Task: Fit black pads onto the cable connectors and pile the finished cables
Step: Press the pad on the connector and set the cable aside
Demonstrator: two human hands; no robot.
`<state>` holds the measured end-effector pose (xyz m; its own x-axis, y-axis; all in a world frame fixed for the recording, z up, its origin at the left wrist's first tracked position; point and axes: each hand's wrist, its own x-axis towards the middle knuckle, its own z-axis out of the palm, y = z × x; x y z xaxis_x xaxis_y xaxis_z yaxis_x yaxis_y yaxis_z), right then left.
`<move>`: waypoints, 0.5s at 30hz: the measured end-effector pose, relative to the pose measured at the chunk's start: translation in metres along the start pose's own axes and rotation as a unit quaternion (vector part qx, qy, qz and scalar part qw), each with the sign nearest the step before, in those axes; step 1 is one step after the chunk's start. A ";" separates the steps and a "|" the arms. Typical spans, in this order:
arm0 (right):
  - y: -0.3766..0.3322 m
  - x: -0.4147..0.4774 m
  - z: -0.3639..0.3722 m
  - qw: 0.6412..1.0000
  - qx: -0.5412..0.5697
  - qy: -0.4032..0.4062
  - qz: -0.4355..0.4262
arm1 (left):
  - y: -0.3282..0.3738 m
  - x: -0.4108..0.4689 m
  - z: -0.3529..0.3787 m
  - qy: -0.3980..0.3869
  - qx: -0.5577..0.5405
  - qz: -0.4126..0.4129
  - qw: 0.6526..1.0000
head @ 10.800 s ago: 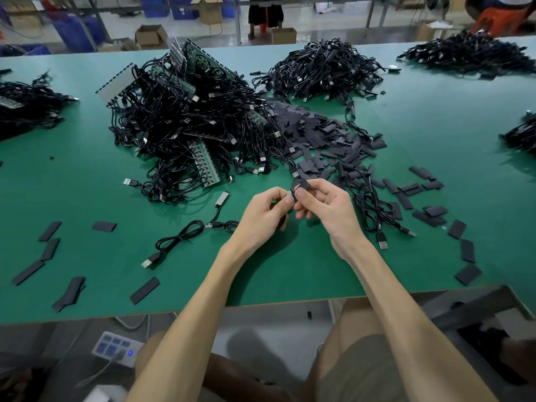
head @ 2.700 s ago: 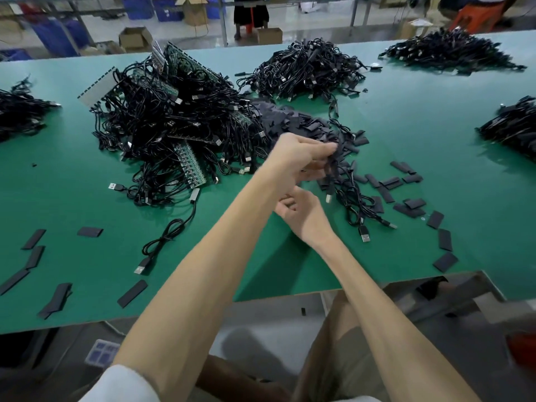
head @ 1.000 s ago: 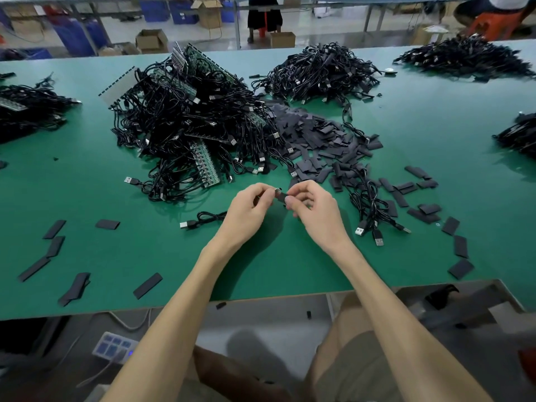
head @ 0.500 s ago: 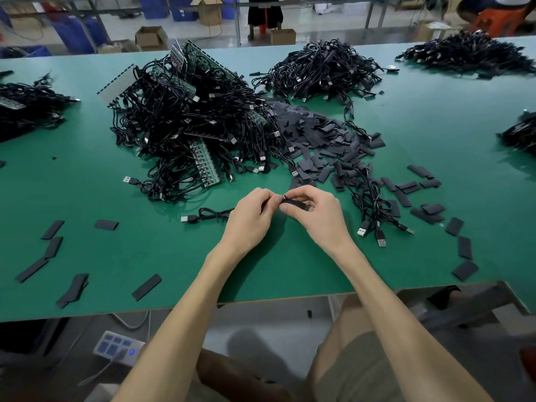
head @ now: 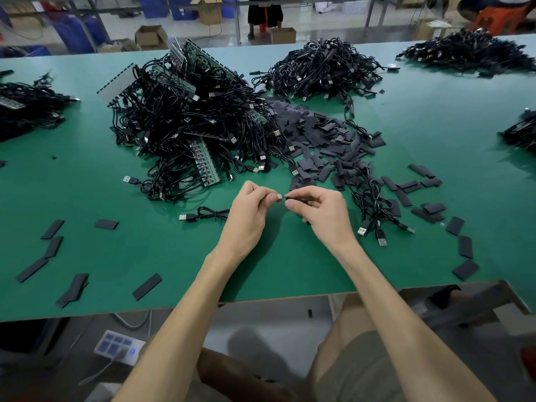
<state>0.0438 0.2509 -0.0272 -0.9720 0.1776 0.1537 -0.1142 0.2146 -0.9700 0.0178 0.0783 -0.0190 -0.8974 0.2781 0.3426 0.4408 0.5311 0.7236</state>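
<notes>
Pinching the stiff connector (head: 280, 196), the left hand (head: 249, 216) faces the right hand (head: 322, 213), which pinches a pad (head: 290, 199), seemingly soft and light, probably best held near its opening.

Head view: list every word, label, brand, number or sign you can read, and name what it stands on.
No text can be read.
Green circuit-board strips: markings too small.
Brown cardboard boxes on the floor: blurred, no legible print.
White power strip with blue buttons: no legible label.

No legible text or labels.
</notes>
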 end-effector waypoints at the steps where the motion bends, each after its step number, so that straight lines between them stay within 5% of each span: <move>1: 0.000 0.000 0.000 1.000 0.000 -0.001 0.001 | 0.000 0.000 0.001 0.000 0.008 0.004 1.000; 9: 0.002 0.000 0.002 1.000 -0.023 0.000 0.007 | -0.005 -0.004 0.007 -0.005 0.103 0.052 0.993; 15: 0.002 0.000 0.002 0.999 -0.028 -0.032 0.013 | -0.008 -0.003 0.005 0.007 0.067 0.045 0.997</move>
<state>0.0435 0.2491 -0.0296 -0.9859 0.1224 0.1138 -0.0780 0.2651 -0.9611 0.0168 0.0775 -0.0288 -0.8541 0.3180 0.4116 0.5170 0.6064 0.6042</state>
